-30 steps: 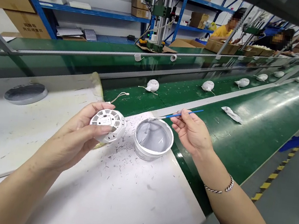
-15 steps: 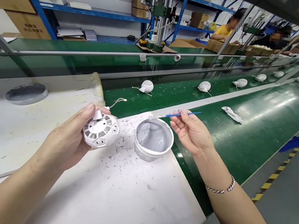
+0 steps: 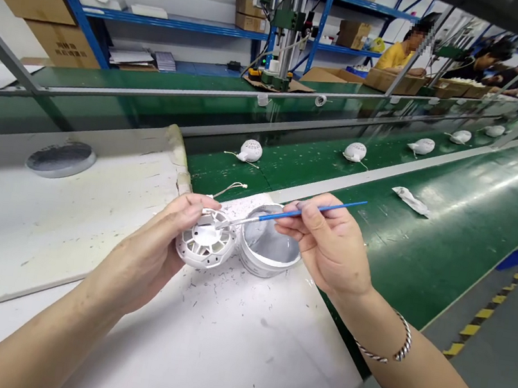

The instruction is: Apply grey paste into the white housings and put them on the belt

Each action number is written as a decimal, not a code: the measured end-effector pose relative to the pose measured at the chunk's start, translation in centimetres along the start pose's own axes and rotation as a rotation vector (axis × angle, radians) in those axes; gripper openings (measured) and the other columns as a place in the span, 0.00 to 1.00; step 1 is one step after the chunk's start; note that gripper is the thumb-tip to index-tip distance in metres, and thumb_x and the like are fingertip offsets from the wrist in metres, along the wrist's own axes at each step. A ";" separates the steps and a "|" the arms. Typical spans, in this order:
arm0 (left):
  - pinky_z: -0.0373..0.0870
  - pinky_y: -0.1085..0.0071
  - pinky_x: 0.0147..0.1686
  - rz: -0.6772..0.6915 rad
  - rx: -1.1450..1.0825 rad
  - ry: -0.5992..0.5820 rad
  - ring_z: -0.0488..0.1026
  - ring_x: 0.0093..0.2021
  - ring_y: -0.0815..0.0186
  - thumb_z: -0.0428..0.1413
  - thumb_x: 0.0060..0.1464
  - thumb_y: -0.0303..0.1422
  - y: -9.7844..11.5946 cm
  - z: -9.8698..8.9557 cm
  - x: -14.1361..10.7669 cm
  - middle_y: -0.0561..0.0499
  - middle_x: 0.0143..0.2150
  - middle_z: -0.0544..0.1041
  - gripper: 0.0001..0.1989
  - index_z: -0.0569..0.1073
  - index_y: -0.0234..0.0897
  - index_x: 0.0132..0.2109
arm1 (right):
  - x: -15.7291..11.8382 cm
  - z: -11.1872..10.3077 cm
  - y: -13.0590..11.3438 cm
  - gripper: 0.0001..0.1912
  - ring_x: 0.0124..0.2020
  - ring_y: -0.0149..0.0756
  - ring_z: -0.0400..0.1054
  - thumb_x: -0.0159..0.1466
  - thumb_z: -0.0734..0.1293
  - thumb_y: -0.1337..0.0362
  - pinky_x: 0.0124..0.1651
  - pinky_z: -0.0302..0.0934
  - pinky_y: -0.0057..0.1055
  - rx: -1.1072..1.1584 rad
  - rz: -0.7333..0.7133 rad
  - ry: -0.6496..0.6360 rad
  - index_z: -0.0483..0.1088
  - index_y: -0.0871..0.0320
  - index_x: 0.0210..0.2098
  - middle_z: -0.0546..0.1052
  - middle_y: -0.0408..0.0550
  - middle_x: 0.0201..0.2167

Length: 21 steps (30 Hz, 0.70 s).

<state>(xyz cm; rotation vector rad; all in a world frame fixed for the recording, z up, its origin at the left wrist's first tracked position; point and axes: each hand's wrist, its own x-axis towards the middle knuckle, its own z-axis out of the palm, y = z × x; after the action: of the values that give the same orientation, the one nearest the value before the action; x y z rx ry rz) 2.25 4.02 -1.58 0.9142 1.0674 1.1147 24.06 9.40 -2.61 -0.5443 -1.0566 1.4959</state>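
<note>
The left hand (image 3: 147, 255) grips a round white plastic vented housing (image 3: 197, 255), fingers and thumb curled about its rim, and holds it up just left of a round white tub (image 3: 262, 266) of grey paste (image 3: 268, 239). From this view the two look almost touching, though whether they meet cannot be told. The right hand (image 3: 329, 246) pinches a thin blue-handled brush (image 3: 307, 213) like a pen, its grey metal tip reaching across onto the housing's face. Dark flecks (image 3: 206, 283) scatter the white tabletop (image 3: 235, 352) in front of the tub. Beyond the tub, a thin white wire lead (image 3: 230, 188) lies on a green conveyor belt (image 3: 445, 248), with more white housings (image 3: 355, 151) farther along. The risk seems to sit at the brush tip: an unsteady stroke could smear paste into the vents, and the tight gap could let the housing knock the tub.
</note>
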 end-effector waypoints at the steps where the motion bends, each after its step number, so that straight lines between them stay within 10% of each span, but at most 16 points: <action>1: 0.65 0.79 0.30 -0.003 0.005 -0.009 0.65 0.33 0.70 0.56 0.59 0.44 0.0 0.1 -0.1 0.51 0.38 0.72 0.13 0.75 0.42 0.45 | -0.2 0.1 0.2 0.07 0.31 0.27 0.79 0.61 0.73 0.61 0.38 0.76 0.23 -0.025 -0.024 -0.016 0.73 0.56 0.30 0.82 0.38 0.30; 16: 0.64 0.79 0.34 -0.020 0.153 -0.183 0.67 0.36 0.73 0.57 0.60 0.39 -0.1 0.2 -0.4 0.56 0.41 0.73 0.14 0.67 0.49 0.52 | -0.9 -0.9 -0.8 0.01 0.35 0.33 0.79 0.65 0.69 0.66 0.40 0.78 0.33 -0.304 -0.340 -0.087 0.73 0.55 0.35 0.80 0.41 0.33; 21: 0.65 0.76 0.36 -0.015 0.212 -0.172 0.68 0.37 0.70 0.57 0.61 0.39 -0.2 0.1 -0.5 0.55 0.42 0.72 0.15 0.66 0.50 0.53 | -0.6 -1.9 -2.0 0.04 0.35 0.34 0.77 0.66 0.67 0.66 0.37 0.77 0.33 -0.516 -0.778 0.028 0.74 0.51 0.39 0.79 0.41 0.34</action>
<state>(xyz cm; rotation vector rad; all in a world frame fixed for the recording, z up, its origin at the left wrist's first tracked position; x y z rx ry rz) 2.32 3.51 -1.69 1.1468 1.0615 0.9036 26.86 9.29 -1.95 -0.4245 -1.4275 0.5312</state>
